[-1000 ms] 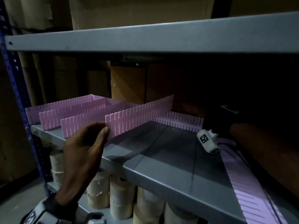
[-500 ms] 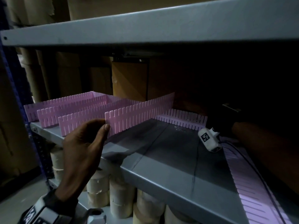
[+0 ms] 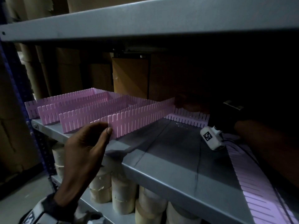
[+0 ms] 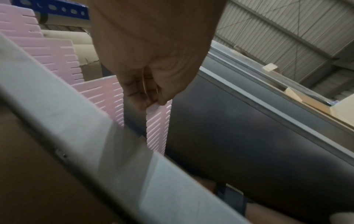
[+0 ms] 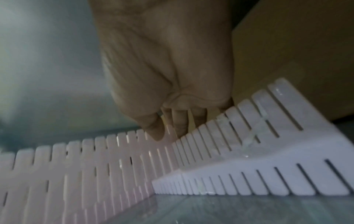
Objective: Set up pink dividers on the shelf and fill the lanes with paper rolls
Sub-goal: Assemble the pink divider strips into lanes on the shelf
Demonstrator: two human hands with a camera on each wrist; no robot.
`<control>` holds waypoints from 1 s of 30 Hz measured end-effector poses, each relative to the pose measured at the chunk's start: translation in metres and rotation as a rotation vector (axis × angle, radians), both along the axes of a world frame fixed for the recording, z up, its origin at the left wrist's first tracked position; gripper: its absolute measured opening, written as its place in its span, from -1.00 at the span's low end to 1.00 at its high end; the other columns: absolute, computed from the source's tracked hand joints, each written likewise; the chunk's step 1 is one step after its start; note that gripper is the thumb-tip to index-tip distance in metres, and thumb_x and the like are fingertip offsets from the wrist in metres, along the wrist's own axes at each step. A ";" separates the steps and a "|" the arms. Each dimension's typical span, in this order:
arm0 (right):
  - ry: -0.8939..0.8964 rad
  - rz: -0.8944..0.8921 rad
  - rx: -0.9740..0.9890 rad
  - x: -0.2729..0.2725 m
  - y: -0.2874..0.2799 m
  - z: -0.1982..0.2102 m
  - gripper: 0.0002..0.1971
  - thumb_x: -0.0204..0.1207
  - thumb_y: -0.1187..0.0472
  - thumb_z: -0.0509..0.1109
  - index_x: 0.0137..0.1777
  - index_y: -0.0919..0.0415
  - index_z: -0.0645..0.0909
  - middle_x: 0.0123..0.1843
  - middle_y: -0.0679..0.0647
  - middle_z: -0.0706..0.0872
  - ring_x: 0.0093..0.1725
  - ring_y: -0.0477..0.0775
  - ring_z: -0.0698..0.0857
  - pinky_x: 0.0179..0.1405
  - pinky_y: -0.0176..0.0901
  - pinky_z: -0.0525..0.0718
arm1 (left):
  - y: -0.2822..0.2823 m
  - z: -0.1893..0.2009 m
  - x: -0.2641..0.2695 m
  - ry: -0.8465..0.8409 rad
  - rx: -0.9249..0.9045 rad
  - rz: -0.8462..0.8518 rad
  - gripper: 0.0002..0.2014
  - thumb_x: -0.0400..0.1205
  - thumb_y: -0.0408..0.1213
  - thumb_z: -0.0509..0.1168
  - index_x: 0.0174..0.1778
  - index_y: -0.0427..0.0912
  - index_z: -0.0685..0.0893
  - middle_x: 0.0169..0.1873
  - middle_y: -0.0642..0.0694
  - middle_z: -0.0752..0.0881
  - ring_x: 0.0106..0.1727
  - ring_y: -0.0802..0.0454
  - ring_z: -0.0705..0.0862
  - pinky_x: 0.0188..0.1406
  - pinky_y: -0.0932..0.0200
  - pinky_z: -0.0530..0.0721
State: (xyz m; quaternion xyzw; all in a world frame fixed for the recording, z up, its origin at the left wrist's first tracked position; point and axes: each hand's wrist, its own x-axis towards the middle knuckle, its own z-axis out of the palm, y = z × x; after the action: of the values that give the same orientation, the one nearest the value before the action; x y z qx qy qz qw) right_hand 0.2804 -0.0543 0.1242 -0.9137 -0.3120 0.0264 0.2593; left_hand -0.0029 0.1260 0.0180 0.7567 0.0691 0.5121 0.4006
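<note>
My left hand [image 3: 85, 152] pinches the near end of a pink divider [image 3: 139, 117] between thumb and fingertips, at the front edge of the grey shelf [image 3: 169, 160], while my right hand [image 5: 168, 84] reaches deep to the back and closes its fingers on the far end, where it meets the back strip [image 3: 189, 121] running along the rear. The divider stands upright on edge and runs slantwise from front to back. Three more dividers [image 3: 77, 113] already stand in a row just to its left, forming lanes; no paper rolls lie in them yet. To seat this one well, I judge the far end must line up with a slot in the back strip and press down evenly, the near end kept square to its neighbours so the lane stays uniform. Another pink strip [image 3: 258, 183] lies flat along the right side of the shelf beside my forearm. Paper rolls [image 3: 124, 191] are stacked on the tier below, well apart from the lanes. The upper shelf [image 3: 145, 20] hangs low overhead and leaves the back dark, so the joint is hard to see from the head view
</note>
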 end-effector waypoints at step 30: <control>-0.217 -0.016 -0.514 -0.015 0.018 -0.030 -0.41 0.69 0.10 0.23 0.66 0.21 0.15 0.66 0.22 0.28 0.60 0.22 0.32 0.59 -0.06 0.25 | -0.013 -0.056 -0.010 0.103 0.210 -0.021 -0.92 0.54 -0.01 0.46 -0.11 0.31 0.71 -0.05 0.51 0.71 0.21 0.28 0.71 0.23 -0.38 0.59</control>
State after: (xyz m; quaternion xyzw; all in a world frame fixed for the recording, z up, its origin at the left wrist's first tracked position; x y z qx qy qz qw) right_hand 0.2657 -0.0367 0.0945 -0.9494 -0.3137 0.0045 -0.0157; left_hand -0.0129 0.1133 -0.0378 0.8204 0.0276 0.4729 0.3204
